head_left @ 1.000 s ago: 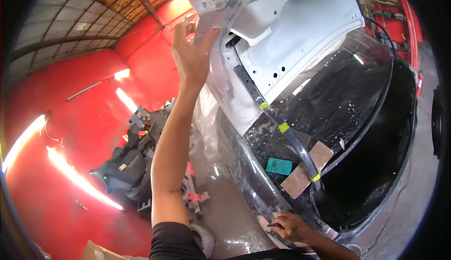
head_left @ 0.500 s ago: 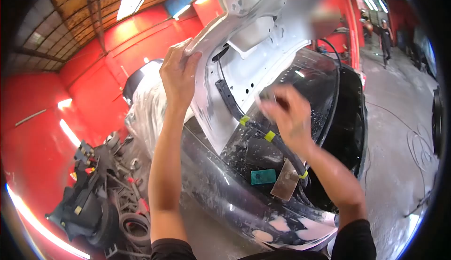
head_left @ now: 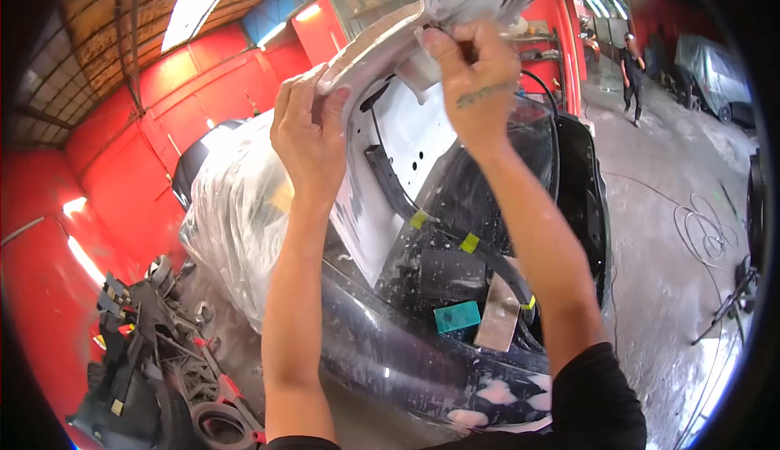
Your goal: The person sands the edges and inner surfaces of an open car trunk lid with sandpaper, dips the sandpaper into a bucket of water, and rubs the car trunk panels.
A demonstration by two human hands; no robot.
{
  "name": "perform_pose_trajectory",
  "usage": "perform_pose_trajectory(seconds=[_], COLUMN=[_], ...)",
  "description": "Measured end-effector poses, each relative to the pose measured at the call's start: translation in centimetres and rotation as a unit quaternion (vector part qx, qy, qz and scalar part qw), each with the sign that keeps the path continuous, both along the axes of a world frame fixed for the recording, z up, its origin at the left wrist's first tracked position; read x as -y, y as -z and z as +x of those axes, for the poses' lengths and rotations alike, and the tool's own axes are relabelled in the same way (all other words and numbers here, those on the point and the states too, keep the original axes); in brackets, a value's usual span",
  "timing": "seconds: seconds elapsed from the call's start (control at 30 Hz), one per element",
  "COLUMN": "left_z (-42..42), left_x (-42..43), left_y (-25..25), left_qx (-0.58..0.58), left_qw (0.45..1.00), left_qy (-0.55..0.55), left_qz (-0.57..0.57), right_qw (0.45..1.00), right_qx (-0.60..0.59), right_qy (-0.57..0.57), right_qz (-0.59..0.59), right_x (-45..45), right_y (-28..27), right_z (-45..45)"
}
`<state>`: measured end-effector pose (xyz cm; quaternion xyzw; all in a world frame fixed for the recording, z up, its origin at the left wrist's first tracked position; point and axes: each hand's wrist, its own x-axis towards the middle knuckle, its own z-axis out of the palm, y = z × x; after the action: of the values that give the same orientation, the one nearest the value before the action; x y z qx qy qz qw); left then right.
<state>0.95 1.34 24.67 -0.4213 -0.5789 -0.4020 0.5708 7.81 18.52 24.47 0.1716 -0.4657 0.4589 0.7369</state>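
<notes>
A grey-white primed car panel (head_left: pixel 382 40) stands raised over a dark, dusty car body (head_left: pixel 390 344). My left hand (head_left: pixel 309 125) grips the panel's left edge, thumb in front and fingers behind. Higher up, my right hand (head_left: pixel 479 76) is at the panel's inner edge with its fingers pinched together; what they hold is too small to make out. Below lie a teal block (head_left: pixel 457 317) and a tan sheet (head_left: pixel 497 313), beside a black strip (head_left: pixel 443 227) with yellow-green tape.
Plastic sheeting (head_left: pixel 231 206) drapes something at the left. Car parts and a tyre (head_left: pixel 223 427) lie lower left. A person in dark clothes (head_left: pixel 631 76) is at the upper right, near a covered car (head_left: pixel 715 80). A hose (head_left: pixel 703 231) coils on the floor.
My right hand has risen from the lower car body to the panel's upper inner edge. My left hand has closed on the panel's edge. The view has turned rightward, and a person has come into sight.
</notes>
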Motion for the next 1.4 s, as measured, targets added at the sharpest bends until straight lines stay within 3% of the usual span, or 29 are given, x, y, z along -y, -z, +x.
perform_pose_trajectory(seconds=[0.07,0.17,0.27,0.33,0.4,0.57,0.67,0.77,0.8,0.87,0.97,1.07,1.13,1.2,1.3,1.37,1.4], left_z=[0.2,0.2,-0.3,-0.4,0.0,-0.2,0.0,-0.5,-0.4,0.2,0.2,-0.6,-0.4,0.0,-1.1,-1.5,-0.8], left_x=[-0.1,0.0,0.1,-0.1,0.1,0.3,0.2,-0.2,0.0,-0.1,0.0,-0.6,-0.1,-0.1,-0.1,-0.1,0.2], left_y=[0.4,-0.1,0.0,0.1,0.3,-0.2,-0.2,0.1,0.0,0.2,-0.2,0.3,0.3,-0.1,-0.1,0.1,0.3], left_qx=[0.019,0.011,-0.003,-0.012,0.002,-0.013,-0.008,0.006,0.005,0.015,0.011,0.009,0.043,-0.006,-0.022,0.004,0.022], left_qw=[1.0,1.0,1.0,1.0,1.0,0.999,1.0,1.0,1.0,1.0,1.0,1.0,0.999,1.0,1.0,1.0,1.0], left_qy=[0.001,0.001,0.01,-0.013,-0.028,-0.029,-0.02,-0.006,-0.01,-0.003,0.016,0.024,0.027,0.004,0.023,0.022,0.005], left_qz=[0.003,-0.005,-0.013,-0.003,-0.005,-0.021,-0.001,0.008,0.004,-0.013,0.004,0.014,0.005,-0.012,0.002,0.006,0.003], right_qw=[1.0,0.994,0.982,0.996,0.997,0.967,0.997,0.983,0.967,0.96,0.978,0.982,0.96,0.954,0.984,0.984,0.976], right_qx=[-0.004,-0.017,0.01,-0.005,-0.01,-0.043,-0.048,-0.008,-0.03,-0.039,-0.092,-0.041,-0.091,-0.083,-0.067,-0.065,-0.09], right_qy=[0.003,0.049,0.136,0.055,0.078,0.17,-0.008,0.141,0.175,0.177,0.117,0.157,0.206,0.211,0.133,0.153,0.166], right_qz=[-0.006,0.098,0.131,0.067,0.018,0.186,0.058,0.114,0.181,0.214,0.145,0.096,0.166,0.197,0.103,0.065,0.105], right_x=[2.1,2.4,-1.1,-0.8,0.3,-1.1,-3.2,-1.7,-0.8,-0.9,-3.4,-1.4,-0.7,-2.1,-1.9,-1.3,-0.8], right_y=[1.1,1.6,-0.1,-0.2,0.4,0.2,-1.4,0.2,0.8,0.3,-1.4,0.2,0.0,-0.3,-0.7,0.2,0.6], right_z=[-2.1,-4.4,-0.7,0.6,-0.6,-2.6,0.7,-1.8,-3.9,-2.8,0.9,-2.4,-3.2,-2.4,-0.6,-2.5,-4.5])
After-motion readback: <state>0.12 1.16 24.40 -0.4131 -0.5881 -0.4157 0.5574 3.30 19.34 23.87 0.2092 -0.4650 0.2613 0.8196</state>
